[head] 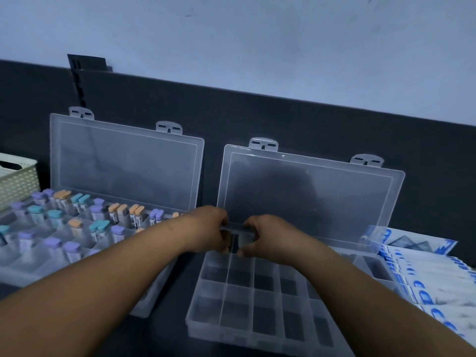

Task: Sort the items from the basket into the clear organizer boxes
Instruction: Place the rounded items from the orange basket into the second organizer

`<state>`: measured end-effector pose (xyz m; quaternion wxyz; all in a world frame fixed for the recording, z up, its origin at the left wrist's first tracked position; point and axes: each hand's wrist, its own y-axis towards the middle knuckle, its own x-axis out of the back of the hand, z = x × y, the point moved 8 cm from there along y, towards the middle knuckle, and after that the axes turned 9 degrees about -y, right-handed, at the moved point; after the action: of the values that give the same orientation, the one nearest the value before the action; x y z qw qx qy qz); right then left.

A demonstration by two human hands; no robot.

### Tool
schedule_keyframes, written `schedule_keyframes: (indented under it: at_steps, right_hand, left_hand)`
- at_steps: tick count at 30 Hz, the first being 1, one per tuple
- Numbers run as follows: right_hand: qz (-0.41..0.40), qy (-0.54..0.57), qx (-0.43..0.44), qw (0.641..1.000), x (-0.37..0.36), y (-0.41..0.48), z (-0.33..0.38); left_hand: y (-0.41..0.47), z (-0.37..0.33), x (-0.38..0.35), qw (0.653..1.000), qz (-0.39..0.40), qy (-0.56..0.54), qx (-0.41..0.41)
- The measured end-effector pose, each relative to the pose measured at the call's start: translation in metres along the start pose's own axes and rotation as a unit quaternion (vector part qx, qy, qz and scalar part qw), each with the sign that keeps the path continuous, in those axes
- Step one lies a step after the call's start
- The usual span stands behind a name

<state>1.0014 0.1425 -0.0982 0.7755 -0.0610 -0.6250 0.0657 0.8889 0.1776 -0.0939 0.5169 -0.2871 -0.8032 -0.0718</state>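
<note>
- We are reaching both arms over the dark tabletop to the far left corner of the right-hand clear plastic organizer box, which is lying near the tabletop's front edge with every visible compartment holding nothing
- Our left hand and right hand are each pinching, with curled fingers, one end of a thin clear strip; we are judging it a loose divider, though it is too blurred to be sure
- We are probably gripping both ends to keep it level against the grid
- The left-hand clear plastic organizer box is sitting toward the tabletop's left edge, packed with small upright tubes capped in purple, teal and orange
- The left lid and the right lid are leaning back on the dark rear panel, keeping the compartments open to us
- The cream woven-pattern plastic basket is standing at the far left corner; its contents are hidden from us
- White-and-blue printed packets are fanning along the right edge, just beside the empty box
</note>
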Motion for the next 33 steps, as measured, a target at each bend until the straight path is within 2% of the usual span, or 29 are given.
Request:
schedule_keyframes:
  at_steps: [8,14,18,23,29,33]
  right_hand:
    - [-0.013,-0.020,0.006,1.000,0.016,-0.008,-0.002]
    - [-0.118,-0.042,0.038,0.991,0.049,-0.018,0.039]
    - [-0.177,-0.097,0.088,0.975,0.060,-0.023,0.104]
    - [-0.220,-0.184,0.132,0.949,0.052,-0.023,0.199]
    - [-0.183,-0.187,0.168,0.950,0.028,-0.015,0.337]
    - [-0.197,-0.185,0.224,0.936,0.010,-0.018,0.446]
  left_hand:
    - [-0.017,0.004,0.010,0.999,-0.044,-0.005,-0.014]
    - [-0.045,0.013,0.044,0.990,-0.133,-0.015,-0.037]
    - [-0.079,0.033,0.078,0.979,-0.195,0.036,-0.051]
    - [-0.149,0.100,0.129,0.952,-0.266,0.149,-0.027]
    - [-0.250,0.217,0.179,0.941,-0.284,0.179,0.050]
    - [-0.318,0.295,0.210,0.938,-0.280,0.170,0.108]
